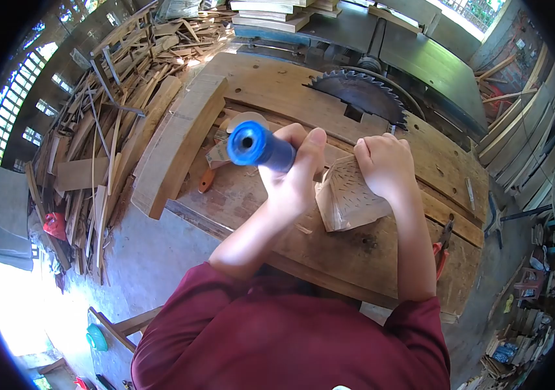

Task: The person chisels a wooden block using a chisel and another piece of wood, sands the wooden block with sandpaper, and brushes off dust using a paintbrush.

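My left hand (293,172) is raised above the workbench (258,227), closed round the thick blue handle (261,146) of a tool. The handle's round end, with a dark hole in it, faces up towards me; the tool's other end is hidden. Below and to the right, a pale wooden block (349,198) with many short dark marks on its face sits on the bench. My right hand (386,166) presses on the block's upper right part with curled fingers. Whether anything small is under those fingers is hidden.
Behind the hands a toothed circular saw blade (362,94) stands up from the bench. Red-handled pliers (444,246) lie at the right, an orange-handled tool (206,181) at the left. A thick timber (189,143) lies along the left edge, beside heaped wood scraps (121,110).
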The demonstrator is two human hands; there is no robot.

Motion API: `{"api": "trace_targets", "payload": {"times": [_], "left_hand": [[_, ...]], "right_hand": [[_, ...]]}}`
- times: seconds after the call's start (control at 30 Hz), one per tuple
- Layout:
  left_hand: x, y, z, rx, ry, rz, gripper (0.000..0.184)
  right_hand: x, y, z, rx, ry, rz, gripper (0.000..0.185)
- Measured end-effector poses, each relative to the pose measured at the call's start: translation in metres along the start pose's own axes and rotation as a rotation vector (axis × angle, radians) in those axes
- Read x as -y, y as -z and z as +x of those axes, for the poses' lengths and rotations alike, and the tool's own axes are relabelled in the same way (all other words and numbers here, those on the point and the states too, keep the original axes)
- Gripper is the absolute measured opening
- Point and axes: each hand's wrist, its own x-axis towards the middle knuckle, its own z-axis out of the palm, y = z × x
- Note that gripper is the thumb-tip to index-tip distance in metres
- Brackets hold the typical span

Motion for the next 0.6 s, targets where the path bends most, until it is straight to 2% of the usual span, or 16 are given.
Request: {"api": "trace_targets", "payload": {"times": [0.13, 0.27, 0.37, 0.47, 0.6], "left_hand": [[0.034, -0.005, 0.002, 0.013, -0.136, 0.289, 0.039], [0.019, 0.001, 0.016, 0.038, 0.033, 0.052, 0.04], [-0.004, -0.005, 0.021, 0.083, 0.037, -0.04, 0.04], [0.027, -0.003, 0.017, 0.087, -0.012, 0.19, 0.039], [0.013, 0.005, 0.029, 0.078, 0.143, 0.013, 0.041]], "right_hand": [[0.001, 0.001, -0.001, 0.002, -0.005, 0.0, 0.042], [0.001, 0.005, -0.001, 0.04, 0.014, -0.024, 0.041], [0.0, 0.004, 0.0, 0.011, 0.039, 0.014, 0.04], [-0.001, 0.004, 0.0, 0.001, 0.065, 0.025, 0.04], [-0.001, 0.008, 0.004, 0.092, 0.066, 0.008, 0.04]]}}
